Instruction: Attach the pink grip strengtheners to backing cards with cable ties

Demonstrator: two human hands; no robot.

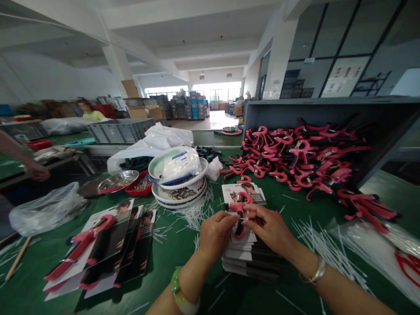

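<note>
Pink-and-black clippers (245, 199) lie on a printed backing card (229, 192), on top of a stack of cards (236, 258) in front of me. My left hand (215, 232) is closed in a pinch at the clippers' handles, on a thin white cable tie (243, 218). From the other side, my right hand (271, 227) also pinches the tie between thumb and finger. The fingertips partly hide the tie and the handles. To the left, several cards with clippers fastened on them (101, 232) lie overlapped.
A grey crate (328, 101) on its side spills many pink clippers (295, 153) at the right. Loose white ties (331, 249) lie scattered on the green table. Stacked bowls (179, 194), a red dish (139, 183) and plastic bags (47, 210) stand further left. Another person's hand (37, 170) shows at far left.
</note>
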